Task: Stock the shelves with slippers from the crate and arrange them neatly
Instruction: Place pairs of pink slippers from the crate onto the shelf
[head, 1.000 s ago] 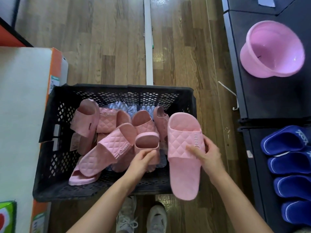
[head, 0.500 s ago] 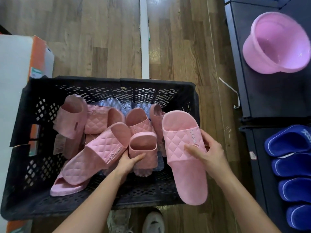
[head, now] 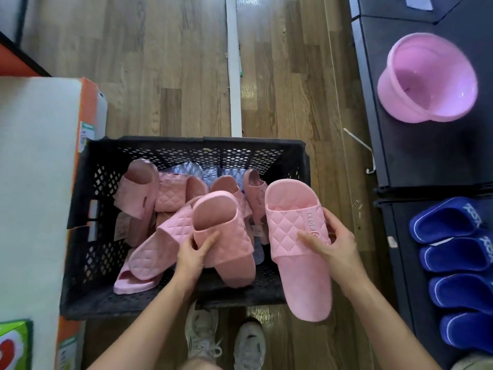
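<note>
Left hand [head: 193, 256] grips one slipper [head: 226, 236] by its strap; right hand [head: 330, 244] holds a second slipper [head: 301, 279] likewise. Light, bendy foam, I'd judge.

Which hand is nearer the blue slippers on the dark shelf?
Right. The right hand grips one pink slipper at the crate edge nearest the blue slippers. The left hand grips a second pink slipper over the crate's middle, farther off.
</note>
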### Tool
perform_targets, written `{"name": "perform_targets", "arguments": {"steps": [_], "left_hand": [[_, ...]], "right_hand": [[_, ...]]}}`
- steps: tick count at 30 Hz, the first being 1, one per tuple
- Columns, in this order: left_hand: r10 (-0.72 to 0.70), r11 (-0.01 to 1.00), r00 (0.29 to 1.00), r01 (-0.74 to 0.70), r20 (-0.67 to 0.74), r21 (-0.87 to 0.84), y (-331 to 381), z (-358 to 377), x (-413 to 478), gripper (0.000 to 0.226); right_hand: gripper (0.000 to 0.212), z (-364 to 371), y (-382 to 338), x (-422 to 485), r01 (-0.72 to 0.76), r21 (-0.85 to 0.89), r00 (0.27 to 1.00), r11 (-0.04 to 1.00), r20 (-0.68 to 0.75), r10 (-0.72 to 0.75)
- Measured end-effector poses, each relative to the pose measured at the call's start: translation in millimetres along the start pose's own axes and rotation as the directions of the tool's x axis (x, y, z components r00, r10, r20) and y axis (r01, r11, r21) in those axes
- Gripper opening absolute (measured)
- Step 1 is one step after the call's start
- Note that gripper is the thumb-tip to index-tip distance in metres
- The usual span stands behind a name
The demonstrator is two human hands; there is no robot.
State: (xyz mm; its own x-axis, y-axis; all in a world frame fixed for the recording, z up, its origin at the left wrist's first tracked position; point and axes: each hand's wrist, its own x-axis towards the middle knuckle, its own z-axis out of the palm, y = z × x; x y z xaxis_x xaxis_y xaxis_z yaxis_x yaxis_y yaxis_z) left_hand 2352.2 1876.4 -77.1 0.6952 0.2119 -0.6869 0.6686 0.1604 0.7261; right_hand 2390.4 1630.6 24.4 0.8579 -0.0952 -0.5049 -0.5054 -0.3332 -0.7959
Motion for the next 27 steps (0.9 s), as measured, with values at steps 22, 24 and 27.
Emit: {"name": "perform_targets", "arguments": {"steps": [22,24,27], "left_hand": [[0.224,0.957,0.958,-0.251,0.178,0.144,289.1,-32.8,-279.3,0.054],[0.245,0.938,0.954,-0.278,0.173,0.206,309.7,-31.9,-304.0,0.041],[0.299,0.899,0.944,-0.328,0.141,0.29,335.8,-27.7,-331.7,0.025]], "right_hand": [[0.082,-77.5,-240.1,-199.3,0.172,0.177,0.977,0.969,0.098,-0.191],[0.074,-91.4,-257.9,-219.6,0.205,0.169,0.973,0.964,0.074,-0.22],[0.076,-110.2,-277.1,-244.2,0.242,0.146,0.968,0.959,0.037,-0.249]]}}
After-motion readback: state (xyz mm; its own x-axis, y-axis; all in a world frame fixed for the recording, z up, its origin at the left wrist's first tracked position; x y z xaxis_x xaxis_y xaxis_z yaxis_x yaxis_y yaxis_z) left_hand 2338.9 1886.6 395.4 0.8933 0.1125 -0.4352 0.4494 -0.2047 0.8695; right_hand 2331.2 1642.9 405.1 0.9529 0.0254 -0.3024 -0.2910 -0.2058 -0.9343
